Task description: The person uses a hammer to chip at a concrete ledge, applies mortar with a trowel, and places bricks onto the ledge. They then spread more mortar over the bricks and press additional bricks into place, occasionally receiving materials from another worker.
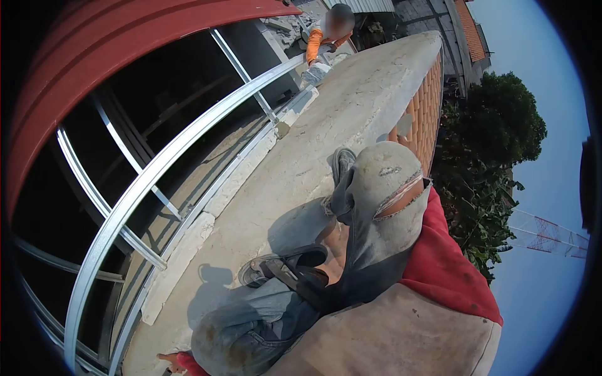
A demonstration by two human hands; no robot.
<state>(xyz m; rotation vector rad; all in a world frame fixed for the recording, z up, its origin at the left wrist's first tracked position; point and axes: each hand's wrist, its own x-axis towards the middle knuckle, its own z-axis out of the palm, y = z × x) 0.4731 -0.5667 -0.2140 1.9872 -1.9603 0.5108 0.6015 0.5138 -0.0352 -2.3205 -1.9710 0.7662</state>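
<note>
My left hand (170, 361) shows at the bottom edge, below a red cuff. It rests by the pale concrete ledge (332, 131), its visible fingers stretched out, with nothing seen in them. Part of this hand is cut off by the frame. My right arm, in a red sleeve (448, 257), runs behind my raised knee, and the hand there is hidden. I sit on the concrete with both knees bent, in torn, dusty jeans (382, 182). A dark sandal (282, 266) is on one foot; the other foot's footwear (343, 164) rests farther up the ledge.
Shiny metal framing (169, 153) spans a dark opening beside the ledge, with red roof sheeting (144, 37) above it. Another person in orange sleeves (315, 45) is at the far end, near the framing. Orange roof tiles (426, 119) and trees (501, 119) lie on the other side.
</note>
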